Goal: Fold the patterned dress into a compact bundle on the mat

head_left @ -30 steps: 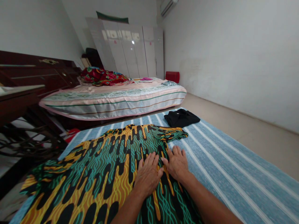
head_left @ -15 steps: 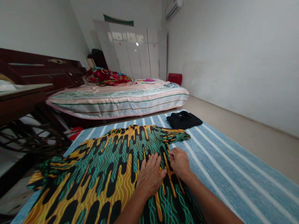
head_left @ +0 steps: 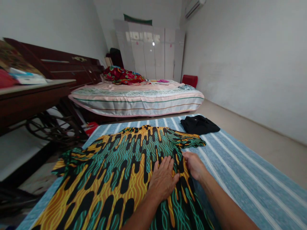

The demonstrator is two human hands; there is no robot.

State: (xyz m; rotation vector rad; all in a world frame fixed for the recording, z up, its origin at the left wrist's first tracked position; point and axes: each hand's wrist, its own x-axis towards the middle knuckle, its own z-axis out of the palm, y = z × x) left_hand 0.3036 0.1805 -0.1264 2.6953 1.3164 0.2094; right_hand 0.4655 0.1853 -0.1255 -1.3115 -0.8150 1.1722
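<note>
A short-sleeved shirt (head_left: 115, 172) patterned in black, yellow and green is spread out on a blue striped cover (head_left: 237, 169), its collar end away from me. My left hand (head_left: 163, 179) lies flat on the right part of the shirt, fingers stretched out. Close by, my right hand (head_left: 195, 166) pinches the shirt's right side edge below the sleeve, thumb and fingers together. Beyond the right sleeve sits a folded black garment (head_left: 200, 124). The shirt's lower end runs out of view at the bottom.
Across the floor stands a bed (head_left: 139, 102) with a red flowered blanket (head_left: 124, 76) on it. At left is a wooden table (head_left: 35, 99) with an iron wheel (head_left: 52, 126) beneath. A pale wardrobe (head_left: 148, 54) and a red object (head_left: 190, 80) are farther back.
The view has swung left, so everything sits farther right in the picture. My right hand's pinched edge seems pulled slightly outward. My left hand stays flat on the shirt.
</note>
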